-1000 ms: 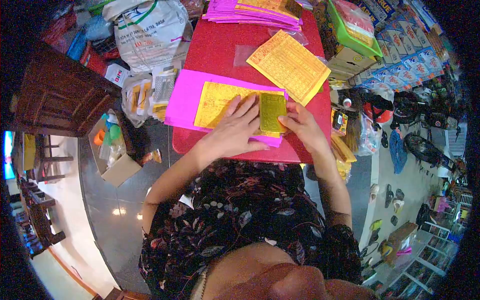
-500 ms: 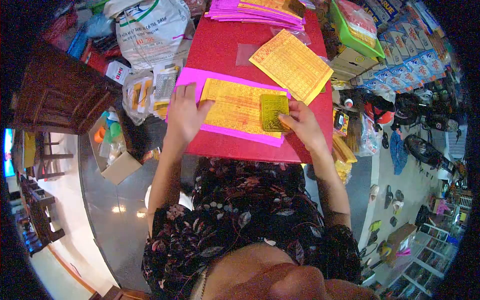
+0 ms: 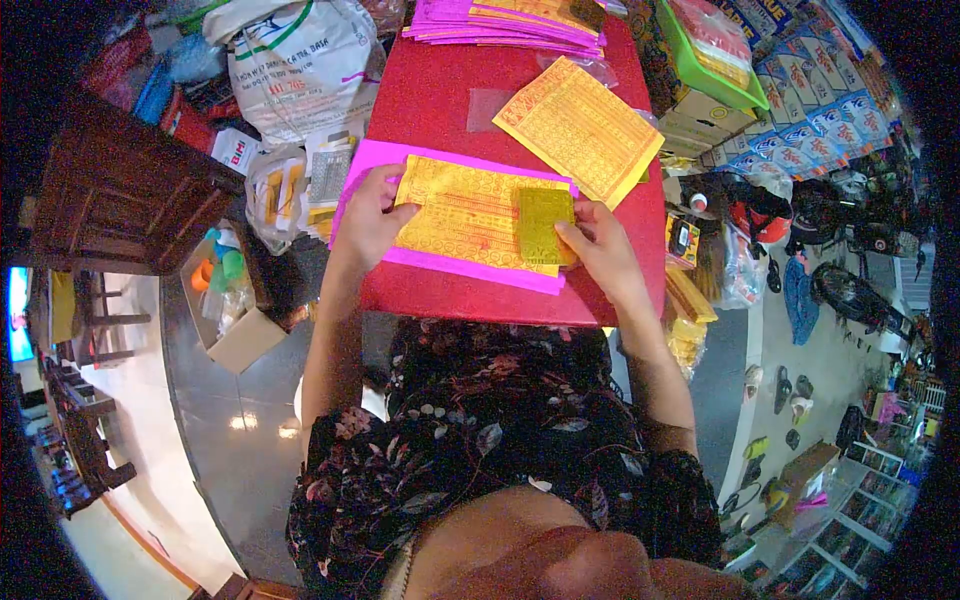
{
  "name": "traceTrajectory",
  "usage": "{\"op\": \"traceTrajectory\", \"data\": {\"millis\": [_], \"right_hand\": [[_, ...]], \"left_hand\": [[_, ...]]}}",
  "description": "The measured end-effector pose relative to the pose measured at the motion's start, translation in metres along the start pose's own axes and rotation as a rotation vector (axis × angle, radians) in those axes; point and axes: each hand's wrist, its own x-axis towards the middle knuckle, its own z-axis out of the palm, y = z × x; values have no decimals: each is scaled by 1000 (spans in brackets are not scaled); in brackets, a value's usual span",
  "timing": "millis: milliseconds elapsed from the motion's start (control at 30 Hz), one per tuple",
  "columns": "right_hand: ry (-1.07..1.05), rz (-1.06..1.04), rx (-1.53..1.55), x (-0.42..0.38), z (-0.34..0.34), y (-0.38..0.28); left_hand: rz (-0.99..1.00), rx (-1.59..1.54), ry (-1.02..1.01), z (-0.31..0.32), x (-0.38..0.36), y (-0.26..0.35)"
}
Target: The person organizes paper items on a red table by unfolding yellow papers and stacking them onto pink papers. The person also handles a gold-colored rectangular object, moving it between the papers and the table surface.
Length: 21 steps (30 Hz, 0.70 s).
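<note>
A yellow printed paper sheet (image 3: pixel 455 215) lies on a larger magenta sheet (image 3: pixel 375 155) near the front of the red table. On its right end rests an olive-gold rectangular packet (image 3: pixel 543 225) with a stamped-looking surface. My left hand (image 3: pixel 368 225) pinches the left edge of the yellow sheet between thumb and fingers. At the other end, my right hand (image 3: pixel 602 250) grips the right edge of the packet, thumb on top; the fingers beneath are partly hidden. Just behind lies a yellow printed stack (image 3: pixel 580 130), set at an angle.
A pile of magenta and yellow sheets (image 3: pixel 505 25) sits at the far end of the red table (image 3: pixel 425 95). Left of the table are a white sack (image 3: pixel 300 75) and a cardboard box (image 3: pixel 245 340). A green tray (image 3: pixel 715 60) and stacked cartons (image 3: pixel 820 130) stand right.
My left hand has gone from lying with fingers stretched over the left end to pinching the yellow sheet's edge. My right hand stays at the packet. The view has shifted slightly.
</note>
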Motion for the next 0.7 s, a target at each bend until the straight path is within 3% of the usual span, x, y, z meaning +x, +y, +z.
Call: {"op": "traceTrajectory", "data": {"millis": [67,267,433,700], "right_hand": [[12,-15,-41,1,0,3],[24,-43,-40,-3,0,-5],[-70,163,37,-8,-6,-27],[-165,205,167,-4,-14,-10]], "left_hand": [[33,-140,18,2,2,-2],[78,-97,-16,-1,9,-10],[35,-118,-9,1,6,-3],[17,-173,6,2,5,-7]]}}
